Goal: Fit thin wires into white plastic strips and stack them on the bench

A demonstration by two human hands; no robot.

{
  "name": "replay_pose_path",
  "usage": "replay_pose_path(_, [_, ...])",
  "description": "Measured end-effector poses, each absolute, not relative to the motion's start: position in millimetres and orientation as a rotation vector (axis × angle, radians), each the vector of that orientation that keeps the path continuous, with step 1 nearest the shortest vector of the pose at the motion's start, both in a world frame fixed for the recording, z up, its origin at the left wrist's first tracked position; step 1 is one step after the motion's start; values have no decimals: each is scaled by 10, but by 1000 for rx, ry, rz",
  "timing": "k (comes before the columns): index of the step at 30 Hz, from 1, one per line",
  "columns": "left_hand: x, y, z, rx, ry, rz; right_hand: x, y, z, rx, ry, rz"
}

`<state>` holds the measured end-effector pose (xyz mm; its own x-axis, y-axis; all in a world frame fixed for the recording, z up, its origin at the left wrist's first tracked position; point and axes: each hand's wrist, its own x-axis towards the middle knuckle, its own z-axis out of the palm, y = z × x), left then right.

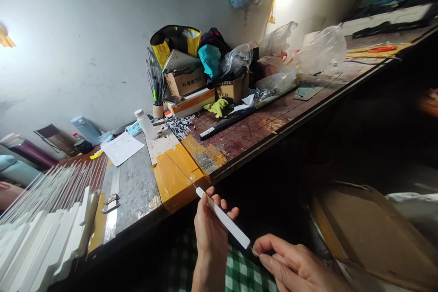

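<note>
A long white foam-like stick (pixel 224 219) lies slanted across my left hand (pixel 210 223). My left fingers are closed around it, with the thumb on top near its upper end. A thin rod sticks out of both ends of the stick; the upper length reaches over the yellow-taped part of the bench (pixel 178 175). At the lower end, my right hand (pixel 294 260) pinches the thin rod (pixel 253 252) between thumb and forefinger, just clear of the white stick.
At left, several white sticks (pixel 44 242) with thin rods lie side by side. Near them are a steel ruler (pixel 112 223), paper (pixel 122 148) and a white bottle (pixel 146 125). Small black-and-white pieces (pixel 179 125), a black tube (pixel 227 123) and boxes (pixel 186 81) sit farther back. A cardboard box (pixel 369 232) stands lower right.
</note>
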<state>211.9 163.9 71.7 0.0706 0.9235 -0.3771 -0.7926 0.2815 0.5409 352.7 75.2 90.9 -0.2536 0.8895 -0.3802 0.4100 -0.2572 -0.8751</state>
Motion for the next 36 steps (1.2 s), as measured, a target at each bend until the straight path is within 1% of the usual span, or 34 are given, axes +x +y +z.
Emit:
replay_pose_path(5, [2121, 1715, 727, 248, 759, 1327, 3520, 814, 774, -1613, -1560, 1500])
replay_pose_path(9, [2134, 1732, 704, 218, 717, 1344, 3505, 827, 767, -1659, -1553, 1462])
replay_pose_path(15, [2104, 1711, 674, 173, 712, 1346, 3477, 850, 760, -1563, -1477, 1494])
replay_pose_path(23, [2089, 1695, 671, 150, 702, 1371, 3432, 858, 665, -1584, -1491, 1452])
replay_pose_path(27, [2041, 1623, 676, 155, 772, 1383, 3427, 827, 711, -1531, -1531, 1468])
replay_pose_path(31, [2031, 1575, 694, 155, 861, 1375, 3429, 807, 843, -1589, -1575, 1506])
replay_pose_path(36, [2084, 1588, 706, 198, 785, 1365, 3426, 806, 900, -1643, -1558, 1516])
